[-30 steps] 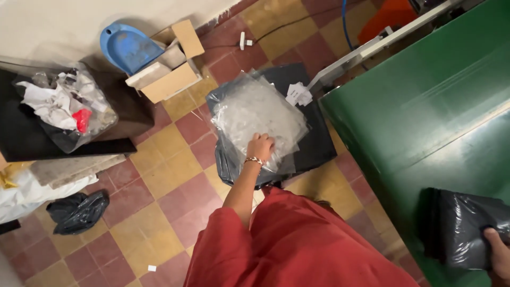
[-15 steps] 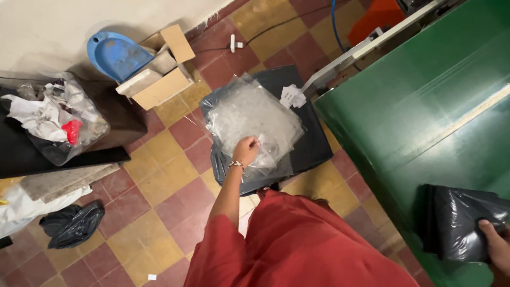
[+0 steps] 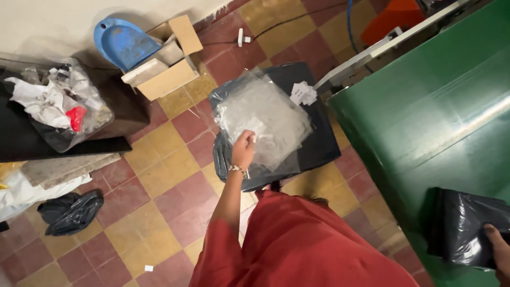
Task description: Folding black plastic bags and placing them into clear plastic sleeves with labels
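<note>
Left hand (image 3: 244, 149) on clear plastic sheets (image 3: 265, 119)

Left hand (image 3: 244, 149) pinches clear plastic sheets (image 3: 265, 119); right hand (image 3: 499, 250) grips black bag (image 3: 459, 226).

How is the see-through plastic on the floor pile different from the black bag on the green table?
The clear plastic sheets are see-through and spread fairly flat on a dark pile on the floor; the black bag is opaque and crumpled on the green table. The left hand reaches down to the clear sheets, while the right hand holds the black bag's edge. Both look like thin, shiny plastic.
</note>
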